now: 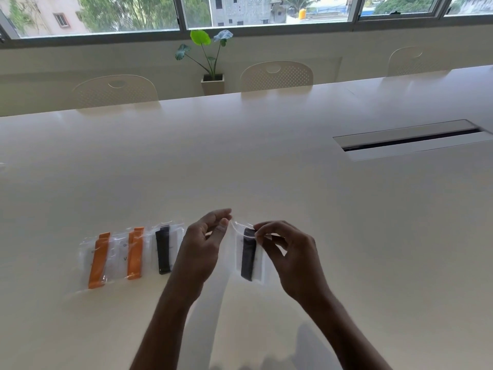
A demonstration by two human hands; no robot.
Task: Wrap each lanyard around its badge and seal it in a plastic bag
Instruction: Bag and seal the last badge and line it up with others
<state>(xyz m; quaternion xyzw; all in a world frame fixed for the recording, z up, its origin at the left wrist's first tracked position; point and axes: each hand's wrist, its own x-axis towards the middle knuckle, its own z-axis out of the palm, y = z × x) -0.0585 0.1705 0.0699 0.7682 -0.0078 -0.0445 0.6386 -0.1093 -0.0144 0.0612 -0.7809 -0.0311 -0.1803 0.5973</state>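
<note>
Plastic bag (260, 263): we are pinching its top edge with left hand (200, 249) and right hand (290, 255).
White table (266, 156), chairs (276, 76), plant (210, 49), window (128, 12) beyond.

Single head-worn wide view, forward and down over the table (266, 161).

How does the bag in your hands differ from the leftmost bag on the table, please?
The held bag holds a black lanyard, the leftmost bag an orange one. The left hand and right hand pinch the held bag's top; the leftmost bag lies untouched on the table. Both are clear plastic.
</note>
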